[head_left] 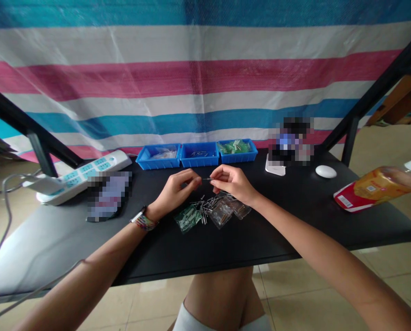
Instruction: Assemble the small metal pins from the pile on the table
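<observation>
Both my left hand point(174, 191) and right hand point(233, 184) pinch one thin pin point(207, 179) above the pile point(205, 208); holding it level should prevent slips.

Head-worn camera, facing forward and down — close over the black table point(295, 230), striped tarp point(205, 78) straight ahead

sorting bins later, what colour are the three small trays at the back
The trays are blue, head view.

no legible text anywhere
</observation>
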The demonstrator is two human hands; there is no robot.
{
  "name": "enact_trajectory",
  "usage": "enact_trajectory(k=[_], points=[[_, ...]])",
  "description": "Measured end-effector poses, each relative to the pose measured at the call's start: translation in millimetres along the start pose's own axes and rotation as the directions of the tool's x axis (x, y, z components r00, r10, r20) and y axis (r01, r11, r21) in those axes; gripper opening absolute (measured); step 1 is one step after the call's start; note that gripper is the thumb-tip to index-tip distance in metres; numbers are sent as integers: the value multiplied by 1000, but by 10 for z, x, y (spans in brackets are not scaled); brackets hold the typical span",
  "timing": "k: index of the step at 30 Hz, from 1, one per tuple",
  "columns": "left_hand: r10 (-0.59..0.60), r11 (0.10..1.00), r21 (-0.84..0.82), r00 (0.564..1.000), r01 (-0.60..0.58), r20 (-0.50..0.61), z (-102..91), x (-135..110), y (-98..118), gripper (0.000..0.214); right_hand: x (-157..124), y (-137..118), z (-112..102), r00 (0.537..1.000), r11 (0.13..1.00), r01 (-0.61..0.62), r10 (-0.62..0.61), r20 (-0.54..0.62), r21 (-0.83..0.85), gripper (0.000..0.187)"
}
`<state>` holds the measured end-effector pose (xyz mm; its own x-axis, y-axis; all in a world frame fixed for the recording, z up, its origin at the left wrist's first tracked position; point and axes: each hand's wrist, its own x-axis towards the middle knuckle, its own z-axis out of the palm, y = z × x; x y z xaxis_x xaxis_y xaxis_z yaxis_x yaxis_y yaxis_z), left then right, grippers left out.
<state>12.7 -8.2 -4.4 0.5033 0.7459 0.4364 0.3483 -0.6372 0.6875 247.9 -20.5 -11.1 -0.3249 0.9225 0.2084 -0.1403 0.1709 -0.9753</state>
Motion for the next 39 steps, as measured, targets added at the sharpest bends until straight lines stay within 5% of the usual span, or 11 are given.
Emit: enact_trajectory(k=[7,15,30,36,39], points=[[-27,1000,2,999,27,17,-3,-11,-8,43,2,51,2,998,996,36,-41,-57,-80,34],[-85,989,-119,996,84,2,-6,-17,34,27,1,93,4,997,994,30,-36,-63,-104,39],[-76,997,-17,997,75,-23,-4,18,75,41,-13,34,15,997,999,32,-34,-73,-19,26],[-143,983,-118,989,138,-38,-19,-4,47,42,335,5,-105,955,990,99,-122,-270,-100,28],[-137,984,-119,990,131,-40,-33,2,42,43,578,-35,-199,960,973,74,-129,-247,-219,36]])
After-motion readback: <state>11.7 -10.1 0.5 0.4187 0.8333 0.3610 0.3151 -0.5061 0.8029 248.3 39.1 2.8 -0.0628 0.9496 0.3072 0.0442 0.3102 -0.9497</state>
